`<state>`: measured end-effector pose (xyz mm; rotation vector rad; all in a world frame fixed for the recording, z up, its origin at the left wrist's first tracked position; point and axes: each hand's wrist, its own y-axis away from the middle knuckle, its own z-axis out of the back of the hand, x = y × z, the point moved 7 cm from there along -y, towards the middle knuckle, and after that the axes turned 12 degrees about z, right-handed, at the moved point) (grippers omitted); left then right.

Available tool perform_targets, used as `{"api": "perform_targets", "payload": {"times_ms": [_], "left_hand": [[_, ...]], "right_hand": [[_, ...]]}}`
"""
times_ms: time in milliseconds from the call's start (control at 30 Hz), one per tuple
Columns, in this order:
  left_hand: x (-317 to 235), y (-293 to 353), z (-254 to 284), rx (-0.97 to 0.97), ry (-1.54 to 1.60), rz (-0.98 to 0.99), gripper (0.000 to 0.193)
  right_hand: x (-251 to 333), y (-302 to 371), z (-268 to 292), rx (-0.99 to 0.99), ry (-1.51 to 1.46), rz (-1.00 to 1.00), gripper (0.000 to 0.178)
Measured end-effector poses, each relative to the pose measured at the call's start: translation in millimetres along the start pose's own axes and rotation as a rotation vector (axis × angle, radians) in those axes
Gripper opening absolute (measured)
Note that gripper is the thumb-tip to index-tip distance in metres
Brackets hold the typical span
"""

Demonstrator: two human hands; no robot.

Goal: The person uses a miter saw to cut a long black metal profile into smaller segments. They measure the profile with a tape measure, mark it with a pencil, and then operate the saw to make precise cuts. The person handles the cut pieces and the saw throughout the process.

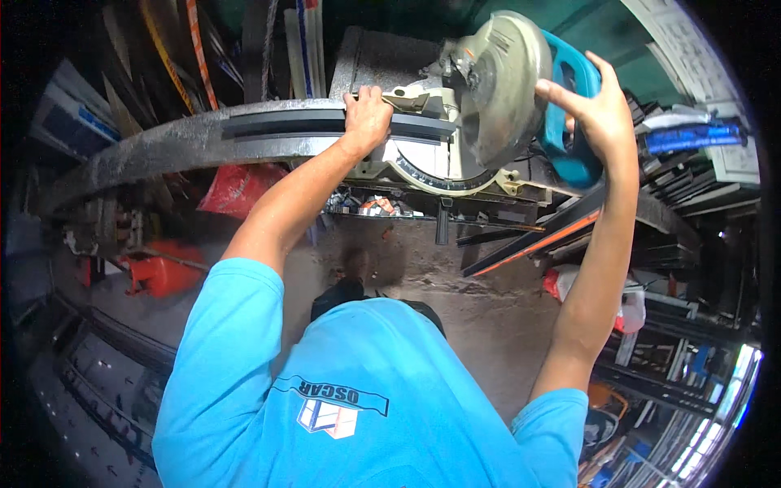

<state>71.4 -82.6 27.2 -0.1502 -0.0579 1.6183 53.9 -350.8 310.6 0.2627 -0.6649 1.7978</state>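
1. The left hand [368, 114] presses down on a long dark metal profile [325, 126] that lies across the miter saw [455, 122] table and against its fence. The hand's grip is clenched over the strip, just left of the blade line. Keep that palm flat and well to the side of the cut.

2. The right hand [598, 106] is at the blue handle [569, 114] of the saw head. Its fingers look spread, more resting on the handle than wrapped, so I judge the grip is not fully closed. It should close firmly before the head comes down.

3. The blade guard [500, 81] is raised above the profile, and blade and work look apart.

4. The profile runs far out to the left along the grey desk [146, 154]. That long overhang could tip, so hold it tight to the fence and level.

5. Lower the head slowly and squarely, and let the blade cut without forcing it.

6. A red container [163, 272] and loose profiles [529, 240] lie on the floor below, so footing needs care.
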Motion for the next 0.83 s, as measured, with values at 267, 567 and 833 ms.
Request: {"api": "perform_targets", "payload": {"times_ms": [267,567,833], "left_hand": [[-2.0,-3.0,-7.7,-0.116,-0.017,0.042,0.032],[-2.5,-2.3,-7.1,-0.108,-0.010,0.028,0.033],[-2.9,0.0,-3.6,-0.095,0.025,0.005,0.019]], "right_hand": [[3.3,36.2,-9.3,-0.092,-0.020,-0.011,0.112],[-6.3,58.1,-22.2,-0.101,-0.027,-0.053,0.111],[-5.9,61.8,-22.5,-0.074,-0.038,-0.100,0.111]]}}
